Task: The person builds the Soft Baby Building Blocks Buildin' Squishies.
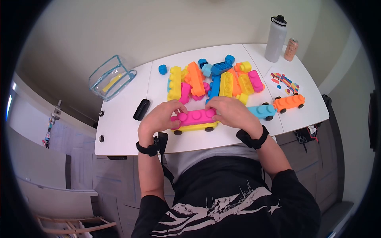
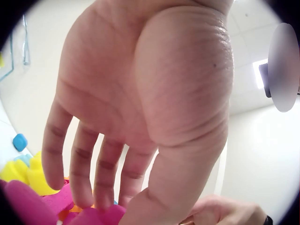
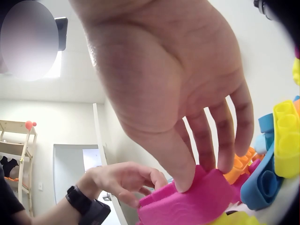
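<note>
A pink toy building block with round studs on top lies over a yellow wheeled block base near the table's front edge. My left hand grips its left end, thumb in front and fingers behind. At the right end, my right hand pinches the same block between thumb and fingers. The right wrist view shows the pink block with yellow just beneath. Right of the hands stand a light blue wheeled block and an orange wheeled block, end to end.
Behind the hands lies a pile of loose blocks, including a yellow one. A clear bag and a black case sit left. A picture sheet, a grey bottle and a can are at right.
</note>
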`<state>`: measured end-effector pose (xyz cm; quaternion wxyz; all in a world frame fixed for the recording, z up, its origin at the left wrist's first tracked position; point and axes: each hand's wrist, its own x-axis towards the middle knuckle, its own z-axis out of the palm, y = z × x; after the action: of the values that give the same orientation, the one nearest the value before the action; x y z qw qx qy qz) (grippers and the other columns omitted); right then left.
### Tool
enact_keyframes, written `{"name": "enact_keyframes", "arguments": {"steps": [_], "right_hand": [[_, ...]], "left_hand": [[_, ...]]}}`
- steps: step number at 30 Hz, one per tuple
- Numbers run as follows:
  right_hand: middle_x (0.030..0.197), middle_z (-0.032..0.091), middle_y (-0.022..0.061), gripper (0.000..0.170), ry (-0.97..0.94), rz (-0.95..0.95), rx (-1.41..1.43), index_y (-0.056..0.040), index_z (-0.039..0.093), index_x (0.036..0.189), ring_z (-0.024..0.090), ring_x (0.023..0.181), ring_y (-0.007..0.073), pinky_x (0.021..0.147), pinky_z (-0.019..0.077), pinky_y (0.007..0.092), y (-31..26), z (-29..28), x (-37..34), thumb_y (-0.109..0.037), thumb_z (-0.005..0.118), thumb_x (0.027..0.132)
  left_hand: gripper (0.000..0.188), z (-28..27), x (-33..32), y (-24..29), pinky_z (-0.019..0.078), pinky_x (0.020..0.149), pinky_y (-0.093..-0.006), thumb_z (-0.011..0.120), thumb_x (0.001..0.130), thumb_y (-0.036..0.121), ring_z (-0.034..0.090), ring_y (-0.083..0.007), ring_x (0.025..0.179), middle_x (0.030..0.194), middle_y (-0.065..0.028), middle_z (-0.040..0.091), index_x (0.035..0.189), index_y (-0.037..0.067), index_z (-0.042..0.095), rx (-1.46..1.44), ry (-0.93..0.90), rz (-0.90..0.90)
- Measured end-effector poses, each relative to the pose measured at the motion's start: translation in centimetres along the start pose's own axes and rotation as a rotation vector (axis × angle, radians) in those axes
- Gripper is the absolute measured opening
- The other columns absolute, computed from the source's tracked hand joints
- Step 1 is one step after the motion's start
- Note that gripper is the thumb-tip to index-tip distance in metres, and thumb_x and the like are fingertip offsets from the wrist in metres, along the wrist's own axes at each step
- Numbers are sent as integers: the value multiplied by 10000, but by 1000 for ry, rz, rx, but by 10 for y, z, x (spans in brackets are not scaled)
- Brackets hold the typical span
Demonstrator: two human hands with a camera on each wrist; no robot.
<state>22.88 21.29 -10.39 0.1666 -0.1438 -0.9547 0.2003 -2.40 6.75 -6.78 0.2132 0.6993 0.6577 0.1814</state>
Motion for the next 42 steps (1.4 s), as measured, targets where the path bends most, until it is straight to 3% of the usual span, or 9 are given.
{"name": "enact_keyframes", "arguments": {"steps": [2,4,15,19,21,30,36,38,42], "right_hand": [[1127,716,63,345,-7,2,10,-91,704,1155,694,1105,306,897,569,443,3,8,1,-80,799,824],[1132,716,62,343,-51,40,3,-91,706,1161,694,1108,306,893,569,445,0,10,0,-88,797,831],[1164,713,69,345,-124,107,-3,-90,705,1181,692,1127,305,904,569,450,5,15,2,-102,807,851],[1175,723,91,317,-108,102,17,-62,712,1156,698,1122,319,909,570,451,11,12,-2,-61,778,846],[1181,722,87,317,-111,71,5,-63,704,1160,696,1126,317,914,567,453,12,11,-2,-59,768,850],[1156,707,107,372,-116,86,36,-59,680,1191,681,1120,331,935,549,435,10,9,-4,-42,791,836],[1168,709,108,387,-107,83,22,-61,676,1213,683,1118,335,944,553,435,10,9,-7,-30,783,843],[1171,709,110,384,-100,84,21,-60,676,1215,684,1118,336,944,554,435,8,9,-8,-33,779,846],[1209,702,80,355,-96,71,15,-81,667,1232,678,1164,312,928,563,449,12,11,-11,-57,746,887]], "left_hand": [[405,3,2,-3,587,876,-365,778,772,11,697,-237,987,1112,-77,729,1167,70,713,11,-18,6],[357,8,7,-5,584,887,-387,778,743,-15,725,-293,975,1046,-126,743,1088,39,705,-11,-70,-124],[387,17,14,-7,579,860,-360,803,730,-13,706,-250,935,994,-82,728,1095,57,695,29,-92,-126],[358,13,12,-9,589,855,-389,791,772,-5,739,-273,940,991,-112,757,1110,54,690,-13,-78,-94],[307,3,5,-9,586,850,-390,786,840,35,743,-255,952,1013,-91,762,1130,57,687,-42,45,42],[221,-20,-2,-61,586,871,-375,754,923,105,745,-253,973,1037,-128,766,1117,20,689,57,287,-224],[426,-5,11,-95,583,865,-377,776,935,140,721,-244,959,1092,-106,747,1332,64,640,104,176,-366],[576,-2,16,-96,578,916,-380,776,942,158,704,-260,1030,1226,-128,708,1474,94,562,71,132,-378],[648,4,25,-100,555,1020,-419,765,937,152,685,-337,1183,1350,-182,667,1531,80,515,98,93,-381]]}}
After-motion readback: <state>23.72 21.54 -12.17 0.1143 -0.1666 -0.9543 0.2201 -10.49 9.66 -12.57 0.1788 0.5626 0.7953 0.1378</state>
